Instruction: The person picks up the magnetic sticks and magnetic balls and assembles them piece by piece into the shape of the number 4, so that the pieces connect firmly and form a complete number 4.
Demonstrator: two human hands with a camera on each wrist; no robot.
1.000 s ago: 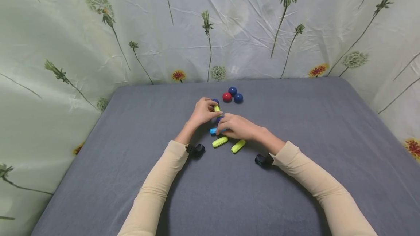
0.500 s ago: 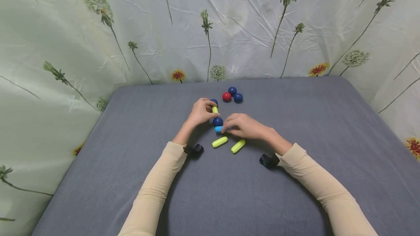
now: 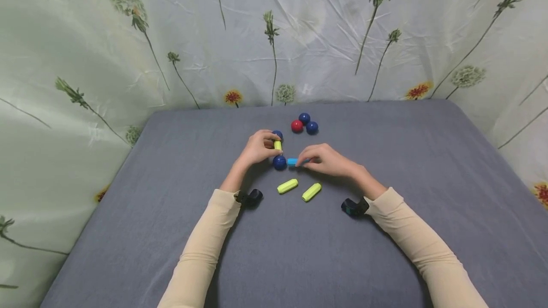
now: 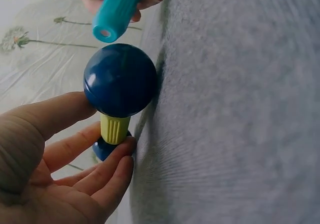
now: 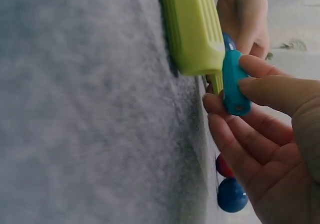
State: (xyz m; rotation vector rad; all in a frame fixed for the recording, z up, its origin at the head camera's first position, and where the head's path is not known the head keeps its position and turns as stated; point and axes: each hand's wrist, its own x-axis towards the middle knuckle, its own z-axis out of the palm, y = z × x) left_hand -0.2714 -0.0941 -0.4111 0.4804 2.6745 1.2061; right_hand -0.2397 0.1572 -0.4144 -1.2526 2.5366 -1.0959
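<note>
My left hand [image 3: 257, 149] grips a yellow-green ribbed rod [image 3: 278, 146] with its thumb and fingers. This rod joins a near blue ball [image 3: 279, 162] to a far blue ball [image 3: 277, 135]; in the left wrist view the near blue ball [image 4: 120, 79] looks large and the yellow-green rod [image 4: 115, 129] shows behind it. Between thumb and fingers, my right hand [image 3: 324, 160] pinches a light-blue rod [image 3: 292, 161]. One end of the light-blue rod [image 4: 117, 12], with a small hole in it, points at the near ball. Fingers cover the rod's other end in the head view.
Two loose yellow-green rods, a left one [image 3: 287, 186] and a right one [image 3: 311, 192], lie on the grey cloth-covered table [image 3: 299, 255] nearer to me. Behind the hands sit a red ball [image 3: 297, 126] and two blue balls [image 3: 312, 128]. A flowered curtain [image 3: 239, 37] hangs behind the table.
My right hand has moved right and slightly away from me, turning the light-blue rod's end toward the near ball. My left hand has shifted the joined balls and rod slightly left.
</note>
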